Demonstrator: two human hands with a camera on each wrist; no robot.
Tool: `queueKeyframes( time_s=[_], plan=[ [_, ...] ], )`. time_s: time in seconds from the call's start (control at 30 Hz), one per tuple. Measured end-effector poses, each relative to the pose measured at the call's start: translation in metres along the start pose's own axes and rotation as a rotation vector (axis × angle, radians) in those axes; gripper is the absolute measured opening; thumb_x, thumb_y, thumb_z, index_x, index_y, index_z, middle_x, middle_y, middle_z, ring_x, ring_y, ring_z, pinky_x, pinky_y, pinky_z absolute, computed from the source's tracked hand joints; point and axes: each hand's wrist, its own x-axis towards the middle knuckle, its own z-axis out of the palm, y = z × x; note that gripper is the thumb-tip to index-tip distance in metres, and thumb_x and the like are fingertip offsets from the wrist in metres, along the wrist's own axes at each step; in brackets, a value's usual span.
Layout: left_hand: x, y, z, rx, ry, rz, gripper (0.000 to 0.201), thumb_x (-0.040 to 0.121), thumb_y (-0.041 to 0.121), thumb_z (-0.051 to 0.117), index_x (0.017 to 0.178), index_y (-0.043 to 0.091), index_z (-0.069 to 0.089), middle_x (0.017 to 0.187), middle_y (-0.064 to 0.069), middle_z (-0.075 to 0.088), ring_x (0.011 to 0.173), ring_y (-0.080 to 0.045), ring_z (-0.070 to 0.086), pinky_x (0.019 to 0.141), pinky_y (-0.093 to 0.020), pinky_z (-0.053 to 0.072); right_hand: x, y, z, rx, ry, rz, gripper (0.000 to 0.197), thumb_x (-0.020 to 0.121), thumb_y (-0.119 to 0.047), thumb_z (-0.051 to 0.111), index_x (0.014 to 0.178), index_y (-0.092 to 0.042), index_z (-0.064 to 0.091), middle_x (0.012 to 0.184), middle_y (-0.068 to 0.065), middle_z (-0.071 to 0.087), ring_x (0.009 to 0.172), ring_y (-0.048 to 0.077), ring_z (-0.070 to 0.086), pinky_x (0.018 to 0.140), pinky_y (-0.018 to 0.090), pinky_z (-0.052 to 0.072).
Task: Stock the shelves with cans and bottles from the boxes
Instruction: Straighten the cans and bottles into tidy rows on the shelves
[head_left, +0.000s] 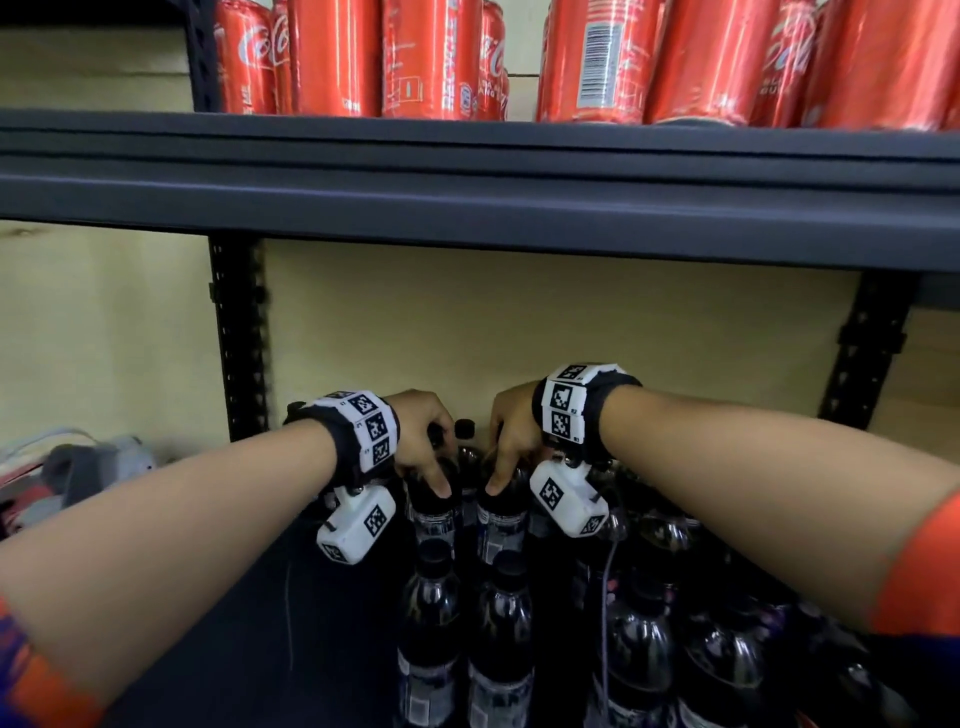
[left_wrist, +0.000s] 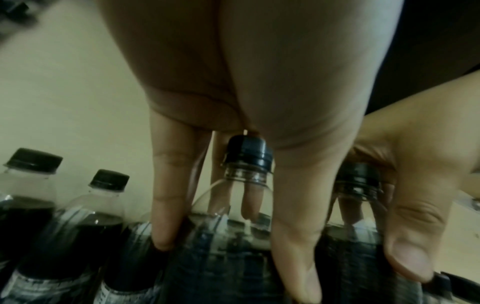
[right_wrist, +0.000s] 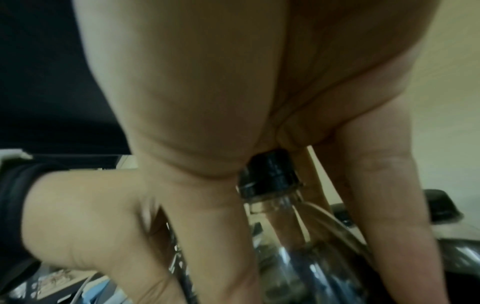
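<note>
My left hand (head_left: 423, 441) is curled over the top of a dark bottle (head_left: 434, 512), the palm on its black cap (left_wrist: 248, 152) and the fingers (left_wrist: 168, 197) reaching down around its shoulder. My right hand (head_left: 511, 434) grips the neighbouring bottle (head_left: 501, 519) in the same way, with the cap (right_wrist: 270, 172) under the palm. The two bottles stand just beside each other on the lower shelf (head_left: 249, 623). Nearer to me than my hands stand more dark bottles (head_left: 639, 644) in rows. Above my hands, the upper shelf (head_left: 467, 176) carries red cans (head_left: 597, 62).
</note>
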Motion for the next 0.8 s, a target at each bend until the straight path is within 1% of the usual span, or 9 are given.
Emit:
queueKeyframes(
  time_s=[0.13, 0.23, 0.3, 0.43, 0.5, 0.57, 0.63, 0.7, 0.8],
  plan=[
    [0.006, 0.006, 0.010, -0.029, -0.036, 0.001, 0.053, 0.053, 0.043, 0.098, 0.099, 0.029, 0.077, 0.093, 0.009, 0.071, 0.084, -0.018, 0.072, 0.078, -0.037, 0.062, 0.003, 0.002, 0.009, -0.031, -0.022, -0.004, 0.048, 0.066, -0.049, 0.090, 0.096, -0.013, 0.079, 0.079, -0.003, 0.073, 0.062, 0.013, 0.062, 0.064, 0.023, 0.051],
    [0.010, 0.007, 0.020, -0.012, -0.045, 0.010, 0.054, 0.054, 0.043, 0.097, 0.102, 0.028, 0.077, 0.096, 0.009, 0.070, 0.087, -0.013, 0.070, 0.080, -0.032, 0.061, 0.007, 0.004, 0.017, -0.039, -0.028, -0.014, 0.046, 0.067, -0.048, 0.090, 0.095, -0.014, 0.078, 0.079, -0.003, 0.073, 0.063, 0.014, 0.064, 0.067, 0.026, 0.054],
    [0.013, 0.007, 0.025, -0.022, -0.042, 0.009, 0.055, 0.053, 0.043, 0.097, 0.102, 0.028, 0.077, 0.095, 0.008, 0.072, 0.087, -0.013, 0.070, 0.082, -0.032, 0.061, 0.010, 0.007, 0.023, -0.047, -0.020, -0.017, 0.046, 0.068, -0.047, 0.090, 0.098, -0.013, 0.078, 0.082, -0.001, 0.074, 0.063, 0.014, 0.064, 0.069, 0.026, 0.055],
    [0.019, 0.008, 0.030, -0.025, -0.062, 0.005, 0.056, 0.050, 0.047, 0.097, 0.100, 0.032, 0.076, 0.094, 0.010, 0.073, 0.087, -0.012, 0.069, 0.083, -0.034, 0.061, 0.015, 0.009, 0.033, -0.052, -0.040, -0.013, 0.051, 0.068, -0.046, 0.090, 0.103, -0.012, 0.078, 0.098, 0.005, 0.078, 0.068, 0.016, 0.065, 0.077, 0.032, 0.059],
    [0.021, 0.010, 0.031, -0.018, -0.079, 0.009, 0.057, 0.051, 0.047, 0.097, 0.101, 0.032, 0.076, 0.094, 0.011, 0.072, 0.087, -0.012, 0.069, 0.084, -0.034, 0.060, 0.018, 0.009, 0.036, -0.061, -0.046, -0.009, 0.054, 0.066, -0.048, 0.091, 0.105, -0.014, 0.077, 0.101, 0.005, 0.078, 0.070, 0.017, 0.067, 0.079, 0.033, 0.059],
    [0.023, 0.012, 0.032, -0.012, -0.088, 0.025, 0.057, 0.053, 0.046, 0.097, 0.103, 0.030, 0.076, 0.095, 0.011, 0.072, 0.087, -0.011, 0.068, 0.084, -0.032, 0.060, 0.022, 0.009, 0.040, -0.072, -0.047, -0.009, 0.060, 0.061, -0.054, 0.092, 0.106, -0.017, 0.077, 0.103, 0.002, 0.078, 0.078, 0.017, 0.073, 0.081, 0.034, 0.061],
    [0.024, 0.013, 0.034, -0.017, -0.103, 0.042, 0.056, 0.057, 0.043, 0.097, 0.106, 0.027, 0.076, 0.095, 0.010, 0.072, 0.087, -0.011, 0.069, 0.081, -0.029, 0.060, 0.025, 0.010, 0.044, -0.092, -0.045, -0.012, 0.063, 0.057, -0.062, 0.090, 0.102, -0.021, 0.077, 0.100, -0.001, 0.078, 0.081, 0.016, 0.074, 0.082, 0.035, 0.062],
    [0.024, 0.014, 0.036, -0.016, -0.117, 0.057, 0.055, 0.059, 0.040, 0.096, 0.108, 0.024, 0.075, 0.094, 0.010, 0.072, 0.086, -0.011, 0.068, 0.077, -0.026, 0.059, 0.026, 0.011, 0.046, -0.114, -0.063, -0.014, 0.056, 0.056, -0.066, 0.088, 0.094, -0.026, 0.078, 0.092, -0.004, 0.078, 0.077, 0.015, 0.074, 0.082, 0.036, 0.061],
    [0.026, 0.014, 0.040, -0.031, -0.139, 0.057, 0.056, 0.059, 0.038, 0.097, 0.108, 0.021, 0.075, 0.092, 0.010, 0.072, 0.081, -0.009, 0.068, 0.069, -0.023, 0.058, 0.027, 0.011, 0.049, -0.099, -0.081, -0.031, 0.050, 0.060, -0.063, 0.088, 0.093, -0.026, 0.079, 0.091, -0.005, 0.078, 0.078, 0.015, 0.073, 0.083, 0.034, 0.061]
  ],
)
